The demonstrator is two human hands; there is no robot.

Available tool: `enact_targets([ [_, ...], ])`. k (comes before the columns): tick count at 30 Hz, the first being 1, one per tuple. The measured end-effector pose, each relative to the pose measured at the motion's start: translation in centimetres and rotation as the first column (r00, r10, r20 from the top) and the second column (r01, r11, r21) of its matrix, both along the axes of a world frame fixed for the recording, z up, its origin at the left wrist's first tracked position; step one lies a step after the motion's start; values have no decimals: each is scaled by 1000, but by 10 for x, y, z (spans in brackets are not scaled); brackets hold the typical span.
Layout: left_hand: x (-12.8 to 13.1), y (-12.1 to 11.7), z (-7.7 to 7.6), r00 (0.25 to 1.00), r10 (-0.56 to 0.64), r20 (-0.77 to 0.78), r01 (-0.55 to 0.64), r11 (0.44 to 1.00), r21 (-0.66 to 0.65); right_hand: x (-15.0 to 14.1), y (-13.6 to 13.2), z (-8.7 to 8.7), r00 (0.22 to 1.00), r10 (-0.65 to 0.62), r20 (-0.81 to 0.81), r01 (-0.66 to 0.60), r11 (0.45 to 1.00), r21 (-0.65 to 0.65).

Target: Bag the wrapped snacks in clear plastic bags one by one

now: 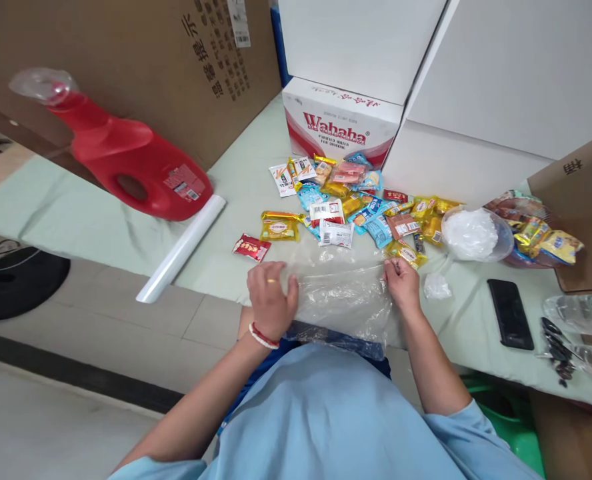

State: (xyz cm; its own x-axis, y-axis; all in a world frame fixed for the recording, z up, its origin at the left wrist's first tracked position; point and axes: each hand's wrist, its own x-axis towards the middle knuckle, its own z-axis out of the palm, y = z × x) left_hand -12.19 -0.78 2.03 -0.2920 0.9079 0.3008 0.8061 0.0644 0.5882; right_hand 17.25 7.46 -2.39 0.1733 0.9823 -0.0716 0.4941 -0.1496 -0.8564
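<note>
A clear plastic bag (343, 300) lies over the table's front edge and hangs towards my lap. My right hand (402, 280) is closed in a pinch on its upper right corner. At the bag's left edge is my left hand (272, 300), a little blurred, with the thumb apart from the fingers; whether it touches the film I cannot tell. Just beyond the bag lies a loose pile of wrapped snacks (376, 217) in yellow, blue, white and red packets. A red packet (252, 247) and a yellow packet (280, 228) lie nearest my left hand.
Left of the snacks stand a red jug (141, 167) and a white roll (181, 250). A Wahaba-style printed carton (341, 123) is behind. On the right are a bowl with white plastic (471, 233), a snack-filled bag (536, 233), a phone (510, 313) and a clear bottle (576, 313).
</note>
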Motion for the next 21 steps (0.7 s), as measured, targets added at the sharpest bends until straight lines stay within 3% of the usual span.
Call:
enact_targets([
  [1,6,0,4,985,-152,-78,153,988,7,-3,0,1,1000,16,2,-16,1000,-1],
  [3,17,5,5,876,-454,-162,446,891,-85,-7,2,3,999,47,5,-47,999,-9],
  [4,22,10,1,822,-541,-179,522,841,-145,-7,3,4,998,60,7,-60,998,-14],
  [5,24,15,-4,802,-566,-192,533,822,-200,-7,4,5,998,68,12,-68,997,-18],
  [8,19,31,-28,839,-488,-240,406,856,-321,4,3,7,994,82,78,-80,997,-22],
  [10,10,37,-41,833,-483,-269,381,854,-353,16,-1,9,984,92,156,-88,996,-29],
  [15,-5,37,-52,802,-514,-304,413,845,-339,37,-2,29,963,38,266,-45,999,20],
  [18,-3,36,-52,805,-503,-315,396,850,-347,38,26,49,957,26,288,-60,992,113],
  [21,-1,37,-53,807,-501,-312,388,849,-358,35,79,64,915,53,399,-120,982,145],
])
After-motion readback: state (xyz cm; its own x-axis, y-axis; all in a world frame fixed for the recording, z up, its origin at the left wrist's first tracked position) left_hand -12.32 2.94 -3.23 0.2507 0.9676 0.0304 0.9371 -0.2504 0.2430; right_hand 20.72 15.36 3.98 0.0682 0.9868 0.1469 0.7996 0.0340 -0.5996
